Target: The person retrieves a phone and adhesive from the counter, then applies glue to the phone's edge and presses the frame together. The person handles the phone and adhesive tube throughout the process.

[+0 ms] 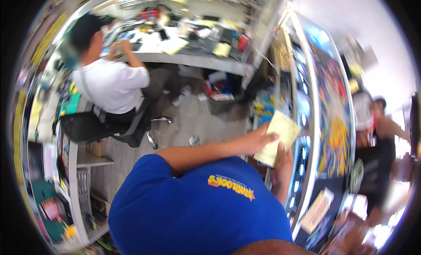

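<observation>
A pale yellow paper slip (284, 125) with faint writing is held up in front of my body, on the right, beside the glass display case (309, 123). My left hand (258, 139) reaches across my blue shirt and grips the slip's left edge, thumb lying over its face. From below, my right hand (283, 162) pinches the lower right edge of the same slip, its thumb also on the face. Both hands are closed on it, with the fingers behind the paper mostly hidden.
A person in white (114, 84) sits on a black swivel chair (83, 128) at a cluttered workbench (193, 61). Under it stands a dark bin (223, 106). Colourful cables hang inside the case at right. Beyond it are other people (377, 167), blurred. A long box (316, 211) lies lower right.
</observation>
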The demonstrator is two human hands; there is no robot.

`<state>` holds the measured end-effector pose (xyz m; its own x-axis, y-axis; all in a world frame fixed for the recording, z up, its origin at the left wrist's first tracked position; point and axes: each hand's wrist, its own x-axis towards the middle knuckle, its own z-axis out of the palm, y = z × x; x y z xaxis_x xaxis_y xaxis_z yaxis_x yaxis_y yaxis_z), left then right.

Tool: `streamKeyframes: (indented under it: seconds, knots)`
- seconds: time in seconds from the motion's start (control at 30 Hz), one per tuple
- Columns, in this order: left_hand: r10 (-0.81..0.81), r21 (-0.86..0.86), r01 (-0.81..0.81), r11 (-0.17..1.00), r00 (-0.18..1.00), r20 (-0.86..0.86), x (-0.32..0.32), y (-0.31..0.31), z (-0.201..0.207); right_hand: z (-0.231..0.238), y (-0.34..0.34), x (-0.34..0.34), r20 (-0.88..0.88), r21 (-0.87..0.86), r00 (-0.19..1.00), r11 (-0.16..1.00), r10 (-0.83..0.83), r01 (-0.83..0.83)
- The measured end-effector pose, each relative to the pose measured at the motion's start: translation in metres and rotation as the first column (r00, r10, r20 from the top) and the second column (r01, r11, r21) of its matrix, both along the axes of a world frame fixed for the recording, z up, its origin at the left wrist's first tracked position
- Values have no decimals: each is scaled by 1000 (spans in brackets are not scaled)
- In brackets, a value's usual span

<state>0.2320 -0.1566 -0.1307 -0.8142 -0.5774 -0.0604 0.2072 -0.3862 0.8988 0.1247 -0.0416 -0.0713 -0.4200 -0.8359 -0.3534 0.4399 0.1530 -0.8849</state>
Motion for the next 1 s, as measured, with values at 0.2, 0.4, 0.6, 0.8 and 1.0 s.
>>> streamKeyframes:
  seconds: [0.2,0.4,0.6,0.8,1.0]
  knots:
    - [299,-174,-269,947,937,179,118,-92,-14,-20,-119,82,49,-47,954,954,297,-295]
    - [663,9,-666,746,744,89,222,-87,30,-38,-210,156,-27,-185,737,722,675,-667]
    - [933,422,-849,319,359,17,322,4,5,-32,-231,283,-127,-126,107,91,986,-988]
    - [997,434,-899,-66,-38,73,416,99,23,-37,-175,447,-385,-254,-205,-317,900,-914]
    - [909,380,-829,-410,-403,102,534,198,15,-11,-93,612,-742,-28,-388,-604,547,-796]
